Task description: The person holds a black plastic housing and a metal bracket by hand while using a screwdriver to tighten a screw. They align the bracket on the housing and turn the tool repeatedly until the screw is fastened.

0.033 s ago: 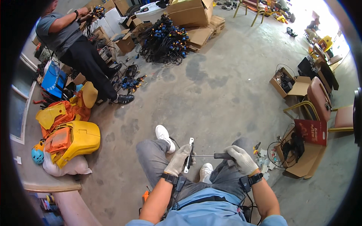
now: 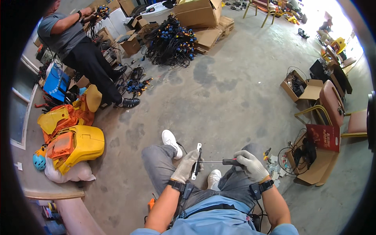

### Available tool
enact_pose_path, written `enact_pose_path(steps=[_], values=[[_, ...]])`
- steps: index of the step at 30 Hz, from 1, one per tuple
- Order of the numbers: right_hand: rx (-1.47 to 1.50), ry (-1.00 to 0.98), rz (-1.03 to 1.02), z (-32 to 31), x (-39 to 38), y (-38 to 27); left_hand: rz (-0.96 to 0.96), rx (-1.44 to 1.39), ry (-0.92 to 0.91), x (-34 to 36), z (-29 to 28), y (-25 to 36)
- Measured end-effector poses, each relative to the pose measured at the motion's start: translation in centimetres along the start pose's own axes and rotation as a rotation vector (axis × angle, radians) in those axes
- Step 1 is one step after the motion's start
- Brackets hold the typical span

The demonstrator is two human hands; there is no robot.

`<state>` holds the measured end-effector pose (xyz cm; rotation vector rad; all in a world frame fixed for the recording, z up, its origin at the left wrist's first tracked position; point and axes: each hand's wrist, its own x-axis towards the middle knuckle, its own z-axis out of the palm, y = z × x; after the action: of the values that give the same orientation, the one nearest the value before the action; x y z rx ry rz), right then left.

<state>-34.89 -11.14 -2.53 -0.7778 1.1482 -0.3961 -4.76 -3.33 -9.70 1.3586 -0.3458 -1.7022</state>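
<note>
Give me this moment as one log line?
left hand: holds white bracket | right hand: holds screwdriver, tip at bracket | posture: seated over concrete floor

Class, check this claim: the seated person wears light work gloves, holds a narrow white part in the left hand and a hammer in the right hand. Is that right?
Not quite. The right hand holds a screwdriver with a dark handle, not a hammer; its shaft points at the narrow white part in the gloved left hand. The head view shows it.

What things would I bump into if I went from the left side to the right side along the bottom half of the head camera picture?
Blue helmet → yellow and orange plastic casings → left hand holding a white flat part → screwdriver → right hand → open cardboard box with cables.
</note>
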Motion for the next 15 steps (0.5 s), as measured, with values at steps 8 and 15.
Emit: enact_pose_path(steps=[8,15], values=[[0.056,-0.022,-0.051,-0.5,1.2,0.8,0.011,-0.003,-0.026,0.3,-0.4,-0.4],[0.142,-0.047,-0.108,-0.9,1.5,2.2,0.003,-0.013,-0.028,0.4,-0.3,-0.2]])
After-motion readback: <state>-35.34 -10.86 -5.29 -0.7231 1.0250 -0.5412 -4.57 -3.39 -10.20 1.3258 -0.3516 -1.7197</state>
